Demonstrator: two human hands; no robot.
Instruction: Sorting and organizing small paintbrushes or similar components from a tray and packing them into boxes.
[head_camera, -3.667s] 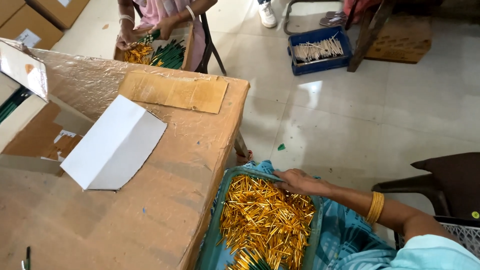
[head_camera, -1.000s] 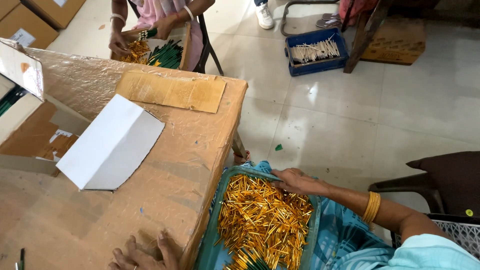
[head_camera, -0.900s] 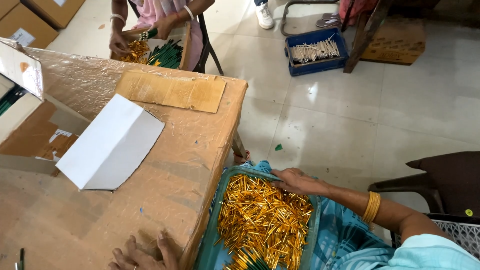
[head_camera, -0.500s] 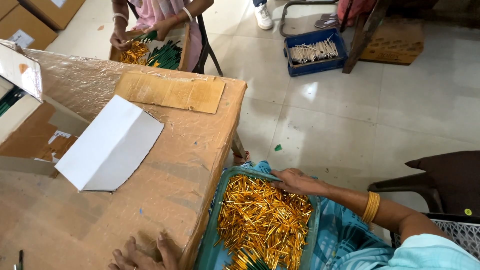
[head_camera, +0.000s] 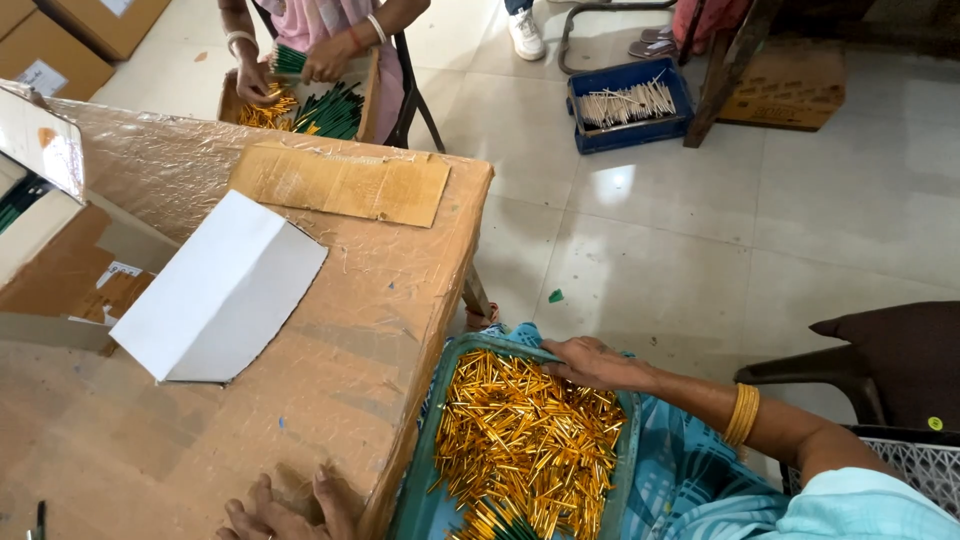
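The right hand (head_camera: 592, 362) lies flat and open, palm down, on the far right rim of a teal tray (head_camera: 420, 515) that sits in the person's lap, fingers spread loosely toward ten o'clock and gripping nothing; gold bangles (head_camera: 742, 414) ring that wrist. The tray is heaped with short gold tubes (head_camera: 525, 440), and a few green-tipped ones poke out at its six o'clock edge. The left hand (head_camera: 285, 505) rests at the near edge of the table (head_camera: 380, 330), at about nine o'clock from the tray, fingers bent and pressed against the plastic-wrapped brown top; only its knuckles and fingers show, so whether it holds anything underneath cannot be told. On the table, up toward eleven o'clock from that hand, lies a folded white card (head_camera: 215, 290), and beyond it at twelve o'clock a flat strip of brown cardboard (head_camera: 340, 182). An open carton (head_camera: 55, 240) with a white flap stands at the table's nine o'clock side. Past the table's far edge another person sits with a cardboard box (head_camera: 365, 90) of green sticks (head_camera: 330, 110) and gold pieces, both of that person's hands in it. On the tiled floor toward one o'clock is a blue crate (head_camera: 625, 130) of pale sticks, with a brown box (head_camera: 785, 90) just beside it. A dark chair (head_camera: 880, 350) stands at three o'clock.
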